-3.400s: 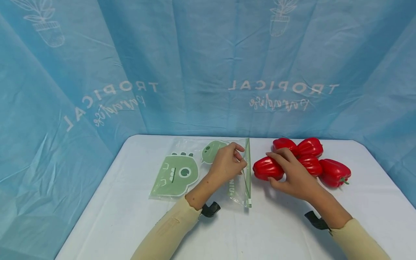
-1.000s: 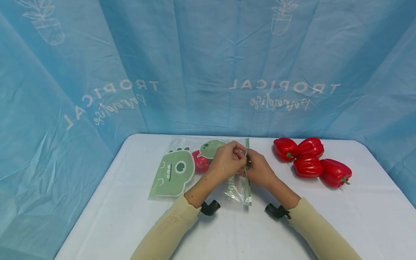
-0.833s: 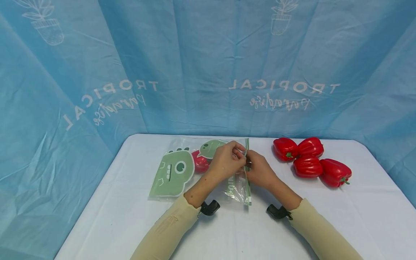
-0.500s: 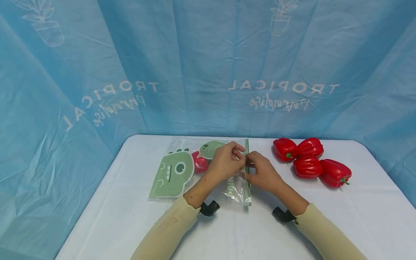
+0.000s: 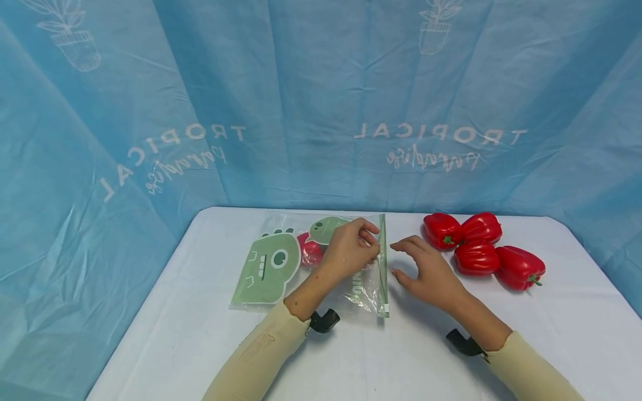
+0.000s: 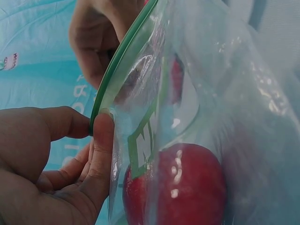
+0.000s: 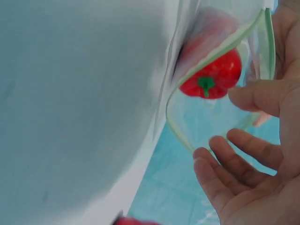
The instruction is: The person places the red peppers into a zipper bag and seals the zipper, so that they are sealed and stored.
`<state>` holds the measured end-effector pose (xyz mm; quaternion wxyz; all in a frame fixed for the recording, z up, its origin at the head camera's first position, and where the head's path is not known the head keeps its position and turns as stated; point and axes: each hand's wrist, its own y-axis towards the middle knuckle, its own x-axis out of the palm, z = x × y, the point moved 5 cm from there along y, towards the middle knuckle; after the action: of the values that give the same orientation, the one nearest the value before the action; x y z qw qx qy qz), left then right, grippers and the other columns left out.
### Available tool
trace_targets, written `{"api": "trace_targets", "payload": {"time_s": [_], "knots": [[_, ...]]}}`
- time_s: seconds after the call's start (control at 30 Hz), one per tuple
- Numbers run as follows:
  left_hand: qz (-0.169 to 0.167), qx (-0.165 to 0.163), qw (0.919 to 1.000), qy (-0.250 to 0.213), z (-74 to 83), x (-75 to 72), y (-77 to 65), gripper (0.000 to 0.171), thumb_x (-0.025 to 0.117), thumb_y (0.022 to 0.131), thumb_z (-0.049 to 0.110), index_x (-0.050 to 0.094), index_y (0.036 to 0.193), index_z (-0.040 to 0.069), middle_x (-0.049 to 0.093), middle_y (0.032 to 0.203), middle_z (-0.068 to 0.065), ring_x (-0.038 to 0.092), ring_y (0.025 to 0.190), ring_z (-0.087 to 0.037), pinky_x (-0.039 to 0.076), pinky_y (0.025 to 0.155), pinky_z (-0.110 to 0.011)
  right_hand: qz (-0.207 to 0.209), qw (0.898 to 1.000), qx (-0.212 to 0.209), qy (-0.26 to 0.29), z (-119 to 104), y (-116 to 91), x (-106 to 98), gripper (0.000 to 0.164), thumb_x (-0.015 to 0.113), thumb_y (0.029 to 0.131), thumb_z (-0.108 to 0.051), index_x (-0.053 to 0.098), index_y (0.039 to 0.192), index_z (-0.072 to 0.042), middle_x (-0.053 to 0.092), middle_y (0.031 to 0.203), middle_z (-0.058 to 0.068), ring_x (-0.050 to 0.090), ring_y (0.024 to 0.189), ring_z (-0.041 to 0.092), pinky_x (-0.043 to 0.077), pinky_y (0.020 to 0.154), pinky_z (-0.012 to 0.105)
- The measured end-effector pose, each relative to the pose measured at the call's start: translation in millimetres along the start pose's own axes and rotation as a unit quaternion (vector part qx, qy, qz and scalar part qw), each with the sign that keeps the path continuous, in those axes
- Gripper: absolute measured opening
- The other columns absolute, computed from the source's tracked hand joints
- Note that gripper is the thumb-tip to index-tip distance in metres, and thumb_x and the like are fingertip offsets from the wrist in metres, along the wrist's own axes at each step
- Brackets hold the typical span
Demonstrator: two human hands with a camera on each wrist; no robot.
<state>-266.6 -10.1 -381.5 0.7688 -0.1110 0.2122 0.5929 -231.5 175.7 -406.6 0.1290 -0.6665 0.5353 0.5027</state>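
Observation:
A clear zip bag (image 5: 271,273) with green monster prints lies on the table, its green-edged mouth facing right. Inside it is a red bell pepper (image 5: 309,252), partly covered by the print; the right wrist view shows the pepper (image 7: 218,77) with its green stem through the parted mouth. My left hand (image 5: 349,248) pinches the bag's upper rim between thumb and finger, as the left wrist view shows with the left hand (image 6: 56,159). Just right of the mouth, my right hand (image 5: 431,273) holds nothing, fingers spread and thumb apart.
Several more red bell peppers (image 5: 476,257) lie clustered at the right rear of the white table (image 5: 361,367). A blue printed curtain (image 5: 321,100) hangs behind the table and along its sides.
My right hand carried a bell pepper from the cluster into the bag, let go, and has drawn back to the right out of the mouth. The left hand keeps its place on the rim.

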Motion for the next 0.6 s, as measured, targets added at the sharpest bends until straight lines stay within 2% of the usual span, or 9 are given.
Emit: {"api": "trace_targets", "payload": {"time_s": [0.2,0.47,0.6], "knots": [[-0.001,-0.003,1.0,0.003,-1.1,0.2,0.1,0.029,0.075,0.094,0.006,0.069,0.122,0.003,0.068,0.093,-0.001,0.07,0.068,-0.01,0.06,0.062,-0.025,-0.002,1.0,0.004,-0.025,10,-12,-16,0.071,0.098,0.07,-0.015,0.066,0.134,-0.009,0.065,0.131,0.006,0.064,0.12,0.028,0.061,0.094,0.053],[-0.002,0.003,1.0,-0.002,-1.1,-0.7,0.5,0.028,0.074,0.094,0.005,0.069,0.121,0.003,0.068,0.092,-0.002,0.07,0.067,-0.011,0.06,0.061,-0.026,0.029,0.998,-0.012,-0.051,27,-28,-40,0.078,0.102,0.063,-0.012,0.065,0.131,-0.008,0.065,0.129,0.007,0.063,0.117,0.028,0.064,0.084,0.052],[-0.007,-0.001,1.0,-0.006,-1.2,0.1,0.6,0.028,0.073,0.094,0.005,0.069,0.122,0.003,0.068,0.093,-0.002,0.07,0.068,-0.012,0.06,0.061,-0.026,0.035,0.997,0.002,-0.066,37,-37,-53,0.09,0.105,0.058,-0.015,0.063,0.137,-0.007,0.062,0.133,0.01,0.059,0.121,0.032,0.064,0.079,0.055]]}}
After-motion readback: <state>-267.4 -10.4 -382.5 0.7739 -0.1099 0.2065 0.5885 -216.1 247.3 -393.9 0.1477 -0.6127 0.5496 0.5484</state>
